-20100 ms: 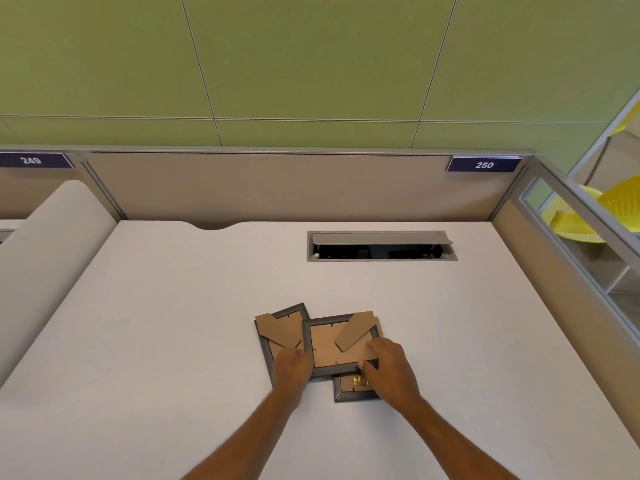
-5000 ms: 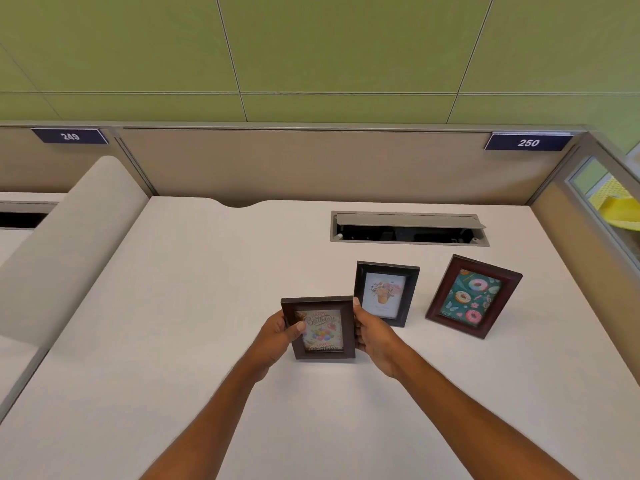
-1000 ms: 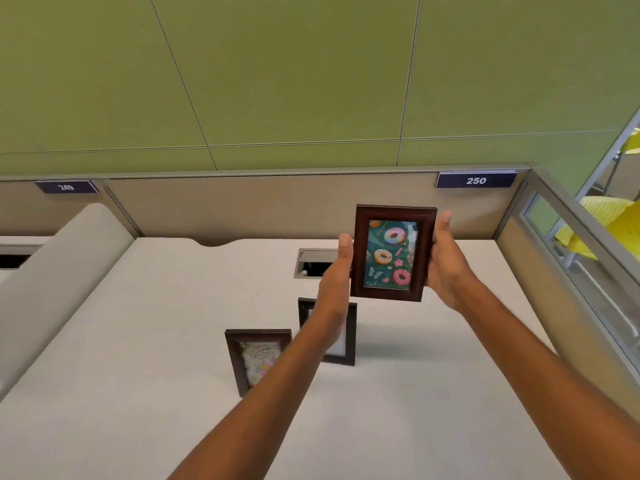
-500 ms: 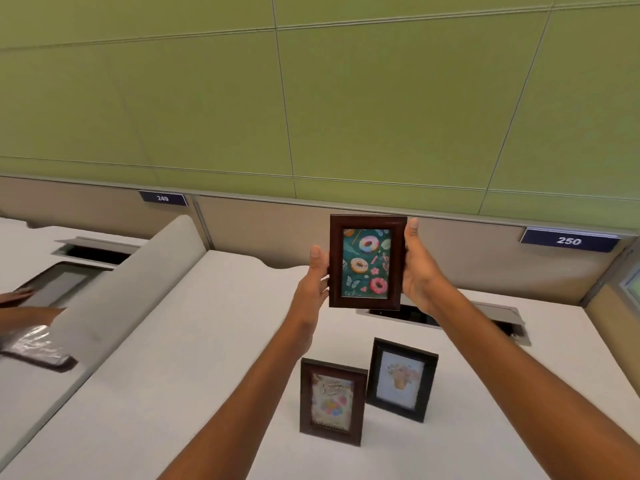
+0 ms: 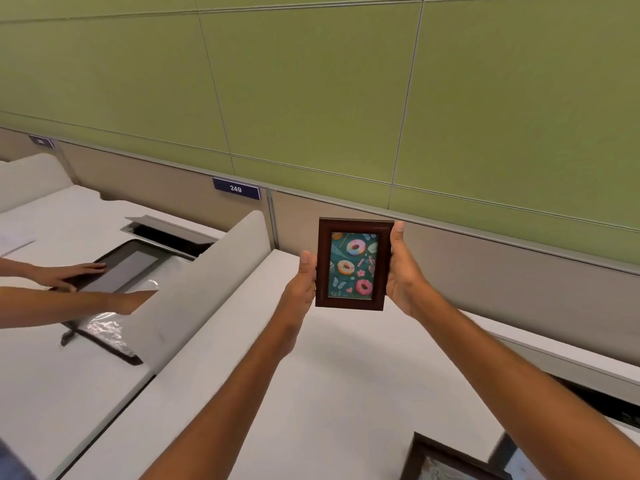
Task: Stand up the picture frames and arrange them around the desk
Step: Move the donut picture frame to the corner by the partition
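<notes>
The donut frame is held upright in the air above the desk, picture facing the camera. The left hand clasps its left edge, the right hand its right edge, fingers behind.

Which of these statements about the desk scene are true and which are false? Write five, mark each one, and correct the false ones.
1. The doughnut picture frame is held off the desk by both hands. True.
2. The left hand and right hand grip the frame by its top and bottom edges. False: they grip its two side edges.
3. The frame is held upside down with its back to the camera. False: its picture faces the camera and it is upright.
4. The number plate on the partition reads 249. True.
5. Nobody else is in view. False: another person's hands rest on a dark flat panel at the neighbouring desk.
</notes>
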A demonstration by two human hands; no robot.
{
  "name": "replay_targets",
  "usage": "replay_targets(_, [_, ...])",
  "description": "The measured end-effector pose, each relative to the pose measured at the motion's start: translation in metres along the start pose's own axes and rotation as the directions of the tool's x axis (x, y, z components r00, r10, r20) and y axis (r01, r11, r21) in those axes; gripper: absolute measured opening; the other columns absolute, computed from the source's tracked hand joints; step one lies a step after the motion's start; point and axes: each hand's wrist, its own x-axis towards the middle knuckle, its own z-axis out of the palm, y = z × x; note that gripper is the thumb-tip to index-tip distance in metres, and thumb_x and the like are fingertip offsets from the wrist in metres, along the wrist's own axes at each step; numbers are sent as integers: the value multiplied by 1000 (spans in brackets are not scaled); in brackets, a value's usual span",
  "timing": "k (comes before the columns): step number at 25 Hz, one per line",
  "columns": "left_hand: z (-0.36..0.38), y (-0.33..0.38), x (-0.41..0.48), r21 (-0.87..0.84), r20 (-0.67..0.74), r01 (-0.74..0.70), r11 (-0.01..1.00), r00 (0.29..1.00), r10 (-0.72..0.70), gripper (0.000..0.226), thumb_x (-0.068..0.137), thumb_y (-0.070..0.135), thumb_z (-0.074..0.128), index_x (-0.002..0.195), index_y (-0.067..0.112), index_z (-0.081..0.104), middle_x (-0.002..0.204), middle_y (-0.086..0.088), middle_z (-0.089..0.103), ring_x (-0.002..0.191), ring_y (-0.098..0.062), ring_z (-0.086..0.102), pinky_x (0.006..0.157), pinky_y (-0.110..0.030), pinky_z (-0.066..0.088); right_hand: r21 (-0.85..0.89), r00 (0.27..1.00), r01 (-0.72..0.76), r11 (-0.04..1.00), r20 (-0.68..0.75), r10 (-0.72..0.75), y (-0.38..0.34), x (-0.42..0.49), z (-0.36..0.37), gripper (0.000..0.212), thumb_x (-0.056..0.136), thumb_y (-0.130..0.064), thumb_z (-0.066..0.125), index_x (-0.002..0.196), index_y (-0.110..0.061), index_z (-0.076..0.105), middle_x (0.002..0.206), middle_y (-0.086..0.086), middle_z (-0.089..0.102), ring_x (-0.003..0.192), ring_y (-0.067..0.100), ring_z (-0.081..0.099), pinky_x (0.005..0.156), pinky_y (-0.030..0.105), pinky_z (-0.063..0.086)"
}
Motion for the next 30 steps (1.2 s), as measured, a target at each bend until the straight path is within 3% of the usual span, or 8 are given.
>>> replay_targets(3, [-39, -17, 40, 2, -61, 3, 1000, 998, -2, 50, 91, 88, 23, 123, 72, 57, 119, 48, 67, 135, 7, 56, 126, -33, 31, 4, 999, -29, 1000, 34, 29, 20, 54, 30, 99, 83, -98, 37, 136, -24, 75, 131, 12, 80, 120, 34, 78, 107, 58, 58])
replay_targets(7, [-82, -38, 91, -32, -86, 13, 999, 996, -16, 45, 94, 85, 21, 105, 81, 65, 107, 52, 71, 107, 29, 64, 111, -23, 36, 29, 995, -86, 996, 47, 84, 43, 120, 64, 91, 87, -95, 35, 125, -26, 81, 129, 12, 81, 116, 33, 80, 94, 53, 66])
replay_targets(9, [-100, -51, 116, -59, -112, 14, 998, 994, -20, 50, 94, 85, 21, 118, 74, 63, 107, 52, 71, 104, 32, 64, 107, -21, 37, 35, 992, -109, 993, 63, 106, 54, 150, 79, 87, 89, -94, 34, 118, -28, 84, 127, 11, 82, 114, 32, 81, 85, 48, 69])
replay_targets(12, [-125, -72, 155, -89, -160, 26, 996, 986, -40, 54, 101, 80, 17, 137, 62, 54, 113, 50, 72, 107, 30, 64, 107, -19, 38, 18, 989, -141, 990, 56, 140, 72, 194, 99, 90, 92, -91, 31, 128, -24, 79, 128, 11, 82, 115, 34, 80, 99, 53, 64])
replay_targets(14, [-138, -84, 175, -100, -166, 29, 995, 985, -46, 53, 102, 79, 16, 134, 64, 55, 117, 48, 72, 112, 27, 65, 100, -15, 41, -7, 984, -171, 985, 51, 171, 83, 219, 108, 92, 93, -90, 29, 134, -22, 75, 129, 11, 81, 117, 35, 79, 106, 56, 60])
replay_targets(18, [-159, -111, 213, -110, -191, 39, 993, 980, -60, 57, 98, 82, 17, 137, 62, 54, 120, 47, 72, 114, 26, 65, 101, -16, 41, -27, 973, -222, 975, 52, 223, 103, 265, 118, 90, 96, -88, 29, 136, -21, 73, 129, 10, 82, 116, 33, 80, 98, 51, 63])
replay_targets(23, [-177, -140, 247, -152, -199, 84, 985, 973, -114, 45, 109, 71, 13, 126, 65, 54, 106, 57, 68, 101, 37, 60, 96, -14, 37, -38, 966, -252, 967, 39, 254, 126, 306, 125, 88, 96, -88, 28, 130, -23, 75, 122, 7, 84, 104, 27, 84, 90, 46, 64])
replay_targets(30, [-189, -161, 271, -191, -204, 115, 975, 967, -154, 41, 113, 65, 15, 122, 62, 55, 100, 56, 69, 96, 34, 63, 79, 0, 50, -69, 963, -263, 962, 49, 267, 150, 340, 127, 88, 96, -88, 28, 132, -23, 74, 126, 8, 83, 114, 31, 80, 103, 50, 61])
